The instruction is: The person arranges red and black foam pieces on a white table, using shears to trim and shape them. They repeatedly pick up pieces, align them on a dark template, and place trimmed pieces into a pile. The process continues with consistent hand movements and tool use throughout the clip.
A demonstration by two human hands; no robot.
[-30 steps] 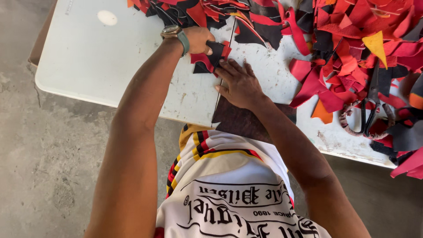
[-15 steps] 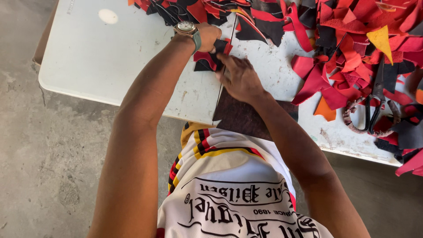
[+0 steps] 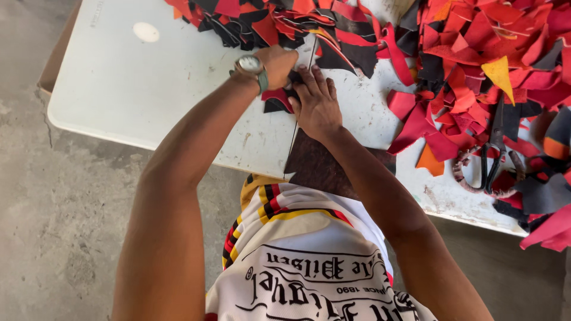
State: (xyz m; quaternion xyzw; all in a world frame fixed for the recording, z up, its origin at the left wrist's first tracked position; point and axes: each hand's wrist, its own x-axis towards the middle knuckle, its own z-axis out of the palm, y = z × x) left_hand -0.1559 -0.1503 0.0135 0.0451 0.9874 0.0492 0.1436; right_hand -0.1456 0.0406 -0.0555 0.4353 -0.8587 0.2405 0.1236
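Left hand (image 3: 278,59) is closed in a fist-like grip on a small red-and-black scrap (image 3: 277,100) — whether a blade or tool is held inside cannot be told. A wristwatch (image 3: 251,65) with a green strap is worn on that wrist. Right hand (image 3: 315,104) is laid flat, fingers together and slightly fanned, pressed down on the same scrap and the white board (image 3: 357,113) under it, at about 3 o'clock from the left hand, the two touching.

The scrap sits on the white table (image 3: 148,89) near its middle, just left of the board's straight edge, at 6 o'clock from the big heap of red, black and orange offcuts (image 3: 476,53) that fills the table from 12 to 3 o'clock. A brown sheet (image 3: 321,169) is seen hanging over the near table edge, at 6 o'clock from the right hand, partly hidden by the forearm. Scissors (image 3: 491,157) with wrapped handles are left at 3 o'clock, well apart from both hands, untouched.

Progress, as a judgement: one piece is being held and worked — the heap looks largely unsorted, no finished stack is visible, so most of the work appears left.
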